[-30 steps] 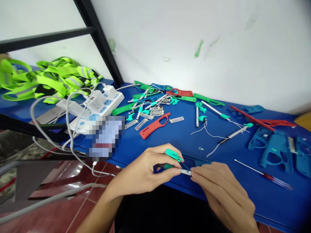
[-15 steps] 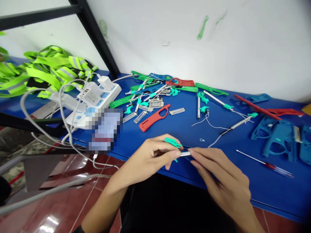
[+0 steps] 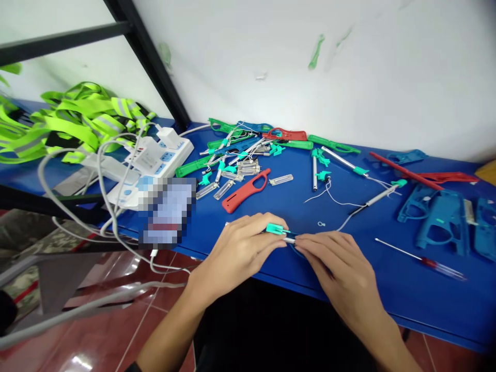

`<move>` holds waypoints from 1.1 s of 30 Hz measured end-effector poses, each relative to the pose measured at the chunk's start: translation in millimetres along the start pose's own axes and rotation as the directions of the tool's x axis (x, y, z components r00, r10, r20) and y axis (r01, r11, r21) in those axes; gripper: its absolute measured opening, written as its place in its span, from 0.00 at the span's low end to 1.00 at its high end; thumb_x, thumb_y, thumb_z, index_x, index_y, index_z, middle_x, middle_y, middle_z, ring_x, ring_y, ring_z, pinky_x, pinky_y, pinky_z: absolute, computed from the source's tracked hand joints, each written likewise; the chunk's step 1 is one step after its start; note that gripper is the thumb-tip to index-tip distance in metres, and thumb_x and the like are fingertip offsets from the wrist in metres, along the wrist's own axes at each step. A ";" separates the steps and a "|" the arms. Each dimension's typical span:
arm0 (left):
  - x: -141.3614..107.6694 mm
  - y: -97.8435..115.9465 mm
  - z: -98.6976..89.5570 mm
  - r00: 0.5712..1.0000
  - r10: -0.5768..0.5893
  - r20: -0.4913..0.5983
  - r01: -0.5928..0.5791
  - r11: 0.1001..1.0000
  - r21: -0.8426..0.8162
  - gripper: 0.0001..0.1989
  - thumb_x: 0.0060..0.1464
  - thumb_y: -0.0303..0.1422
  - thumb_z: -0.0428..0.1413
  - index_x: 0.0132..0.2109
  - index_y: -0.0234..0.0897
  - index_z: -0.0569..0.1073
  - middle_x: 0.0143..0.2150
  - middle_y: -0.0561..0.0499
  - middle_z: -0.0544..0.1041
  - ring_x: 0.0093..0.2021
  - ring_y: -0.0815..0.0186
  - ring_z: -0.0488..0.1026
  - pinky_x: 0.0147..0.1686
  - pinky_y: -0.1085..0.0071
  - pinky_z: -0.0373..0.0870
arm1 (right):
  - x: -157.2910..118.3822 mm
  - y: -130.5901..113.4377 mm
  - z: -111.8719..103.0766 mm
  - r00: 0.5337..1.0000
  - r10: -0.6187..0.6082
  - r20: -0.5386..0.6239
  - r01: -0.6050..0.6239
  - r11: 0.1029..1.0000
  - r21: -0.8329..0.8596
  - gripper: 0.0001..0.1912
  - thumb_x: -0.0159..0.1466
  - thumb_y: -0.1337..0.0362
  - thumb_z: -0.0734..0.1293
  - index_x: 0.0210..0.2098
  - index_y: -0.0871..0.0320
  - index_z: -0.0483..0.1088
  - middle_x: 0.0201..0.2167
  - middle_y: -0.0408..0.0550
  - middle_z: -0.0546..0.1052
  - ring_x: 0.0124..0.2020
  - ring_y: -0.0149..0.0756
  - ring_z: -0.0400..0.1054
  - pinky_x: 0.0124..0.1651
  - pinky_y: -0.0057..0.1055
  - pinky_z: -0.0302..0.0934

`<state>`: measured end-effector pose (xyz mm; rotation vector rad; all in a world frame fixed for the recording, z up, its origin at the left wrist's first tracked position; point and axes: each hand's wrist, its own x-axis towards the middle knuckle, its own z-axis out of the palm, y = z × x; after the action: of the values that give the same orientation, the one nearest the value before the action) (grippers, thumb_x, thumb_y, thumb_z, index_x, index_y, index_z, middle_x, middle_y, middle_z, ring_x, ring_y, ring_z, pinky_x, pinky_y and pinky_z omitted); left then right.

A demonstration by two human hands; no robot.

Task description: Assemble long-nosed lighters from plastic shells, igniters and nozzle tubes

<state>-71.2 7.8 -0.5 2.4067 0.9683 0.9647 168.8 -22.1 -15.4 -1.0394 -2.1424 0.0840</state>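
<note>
Near the front edge of the blue table, my left hand [image 3: 248, 248] is closed on a metal tube [image 3: 289, 239] with a teal plastic part [image 3: 276, 228] at its end. The fingertips of my right hand [image 3: 337, 258] pinch the tube's other end, so only a short bit of metal shows between the hands. A dark blue piece shows just behind and below the fingertips; its full shape is hidden. Beyond my hands lies a red lighter shell [image 3: 244, 194], and a small ring [image 3: 321, 224] is behind my right hand.
Behind are piled green shells, wired tubes and clear cartridges [image 3: 248, 168]. A screwdriver [image 3: 426, 261] and blue shells [image 3: 444, 219] lie right. At left are a power strip [image 3: 170, 155], a pixelated phone [image 3: 168, 212], cables and yellow-green straps [image 3: 85, 119].
Both hands have shifted slightly left and drawn closer together, so less of the tube shows. The teal part has turned somewhat between my left fingers. The camera view has shifted a little.
</note>
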 end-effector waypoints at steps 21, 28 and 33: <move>-9.6 -19.4 0.8 0.988 -0.153 0.032 0.154 0.987 -0.048 0.07 0.74 0.31 0.59 0.48 0.37 0.82 0.51 0.45 0.81 0.51 0.59 0.79 0.54 0.58 0.77 | 16.4 -8.9 11.8 0.984 0.036 0.175 -0.009 0.988 -0.152 0.14 0.79 0.71 0.61 0.51 0.56 0.78 0.49 0.49 0.84 0.45 0.42 0.77 0.47 0.41 0.66; -13.5 -12.4 -5.9 0.989 -0.117 0.095 0.108 0.990 0.095 0.10 0.75 0.30 0.56 0.51 0.38 0.82 0.54 0.45 0.82 0.53 0.57 0.78 0.55 0.54 0.78 | 16.5 -10.2 15.7 0.989 0.001 0.150 0.018 0.992 -0.124 0.12 0.80 0.66 0.63 0.50 0.55 0.80 0.48 0.48 0.86 0.43 0.40 0.75 0.46 0.41 0.67; -13.3 -12.8 -2.4 0.990 -0.123 0.066 0.118 0.991 0.069 0.08 0.75 0.31 0.57 0.51 0.38 0.82 0.53 0.46 0.82 0.53 0.58 0.79 0.55 0.56 0.78 | 12.9 -8.7 18.0 0.993 -0.006 0.116 0.017 0.995 -0.096 0.12 0.79 0.68 0.63 0.51 0.54 0.80 0.49 0.48 0.86 0.44 0.39 0.77 0.48 0.41 0.70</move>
<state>-85.9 7.3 -12.0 2.3861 1.1208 0.8121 146.4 -14.5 -17.7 -1.1018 -2.2761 0.0359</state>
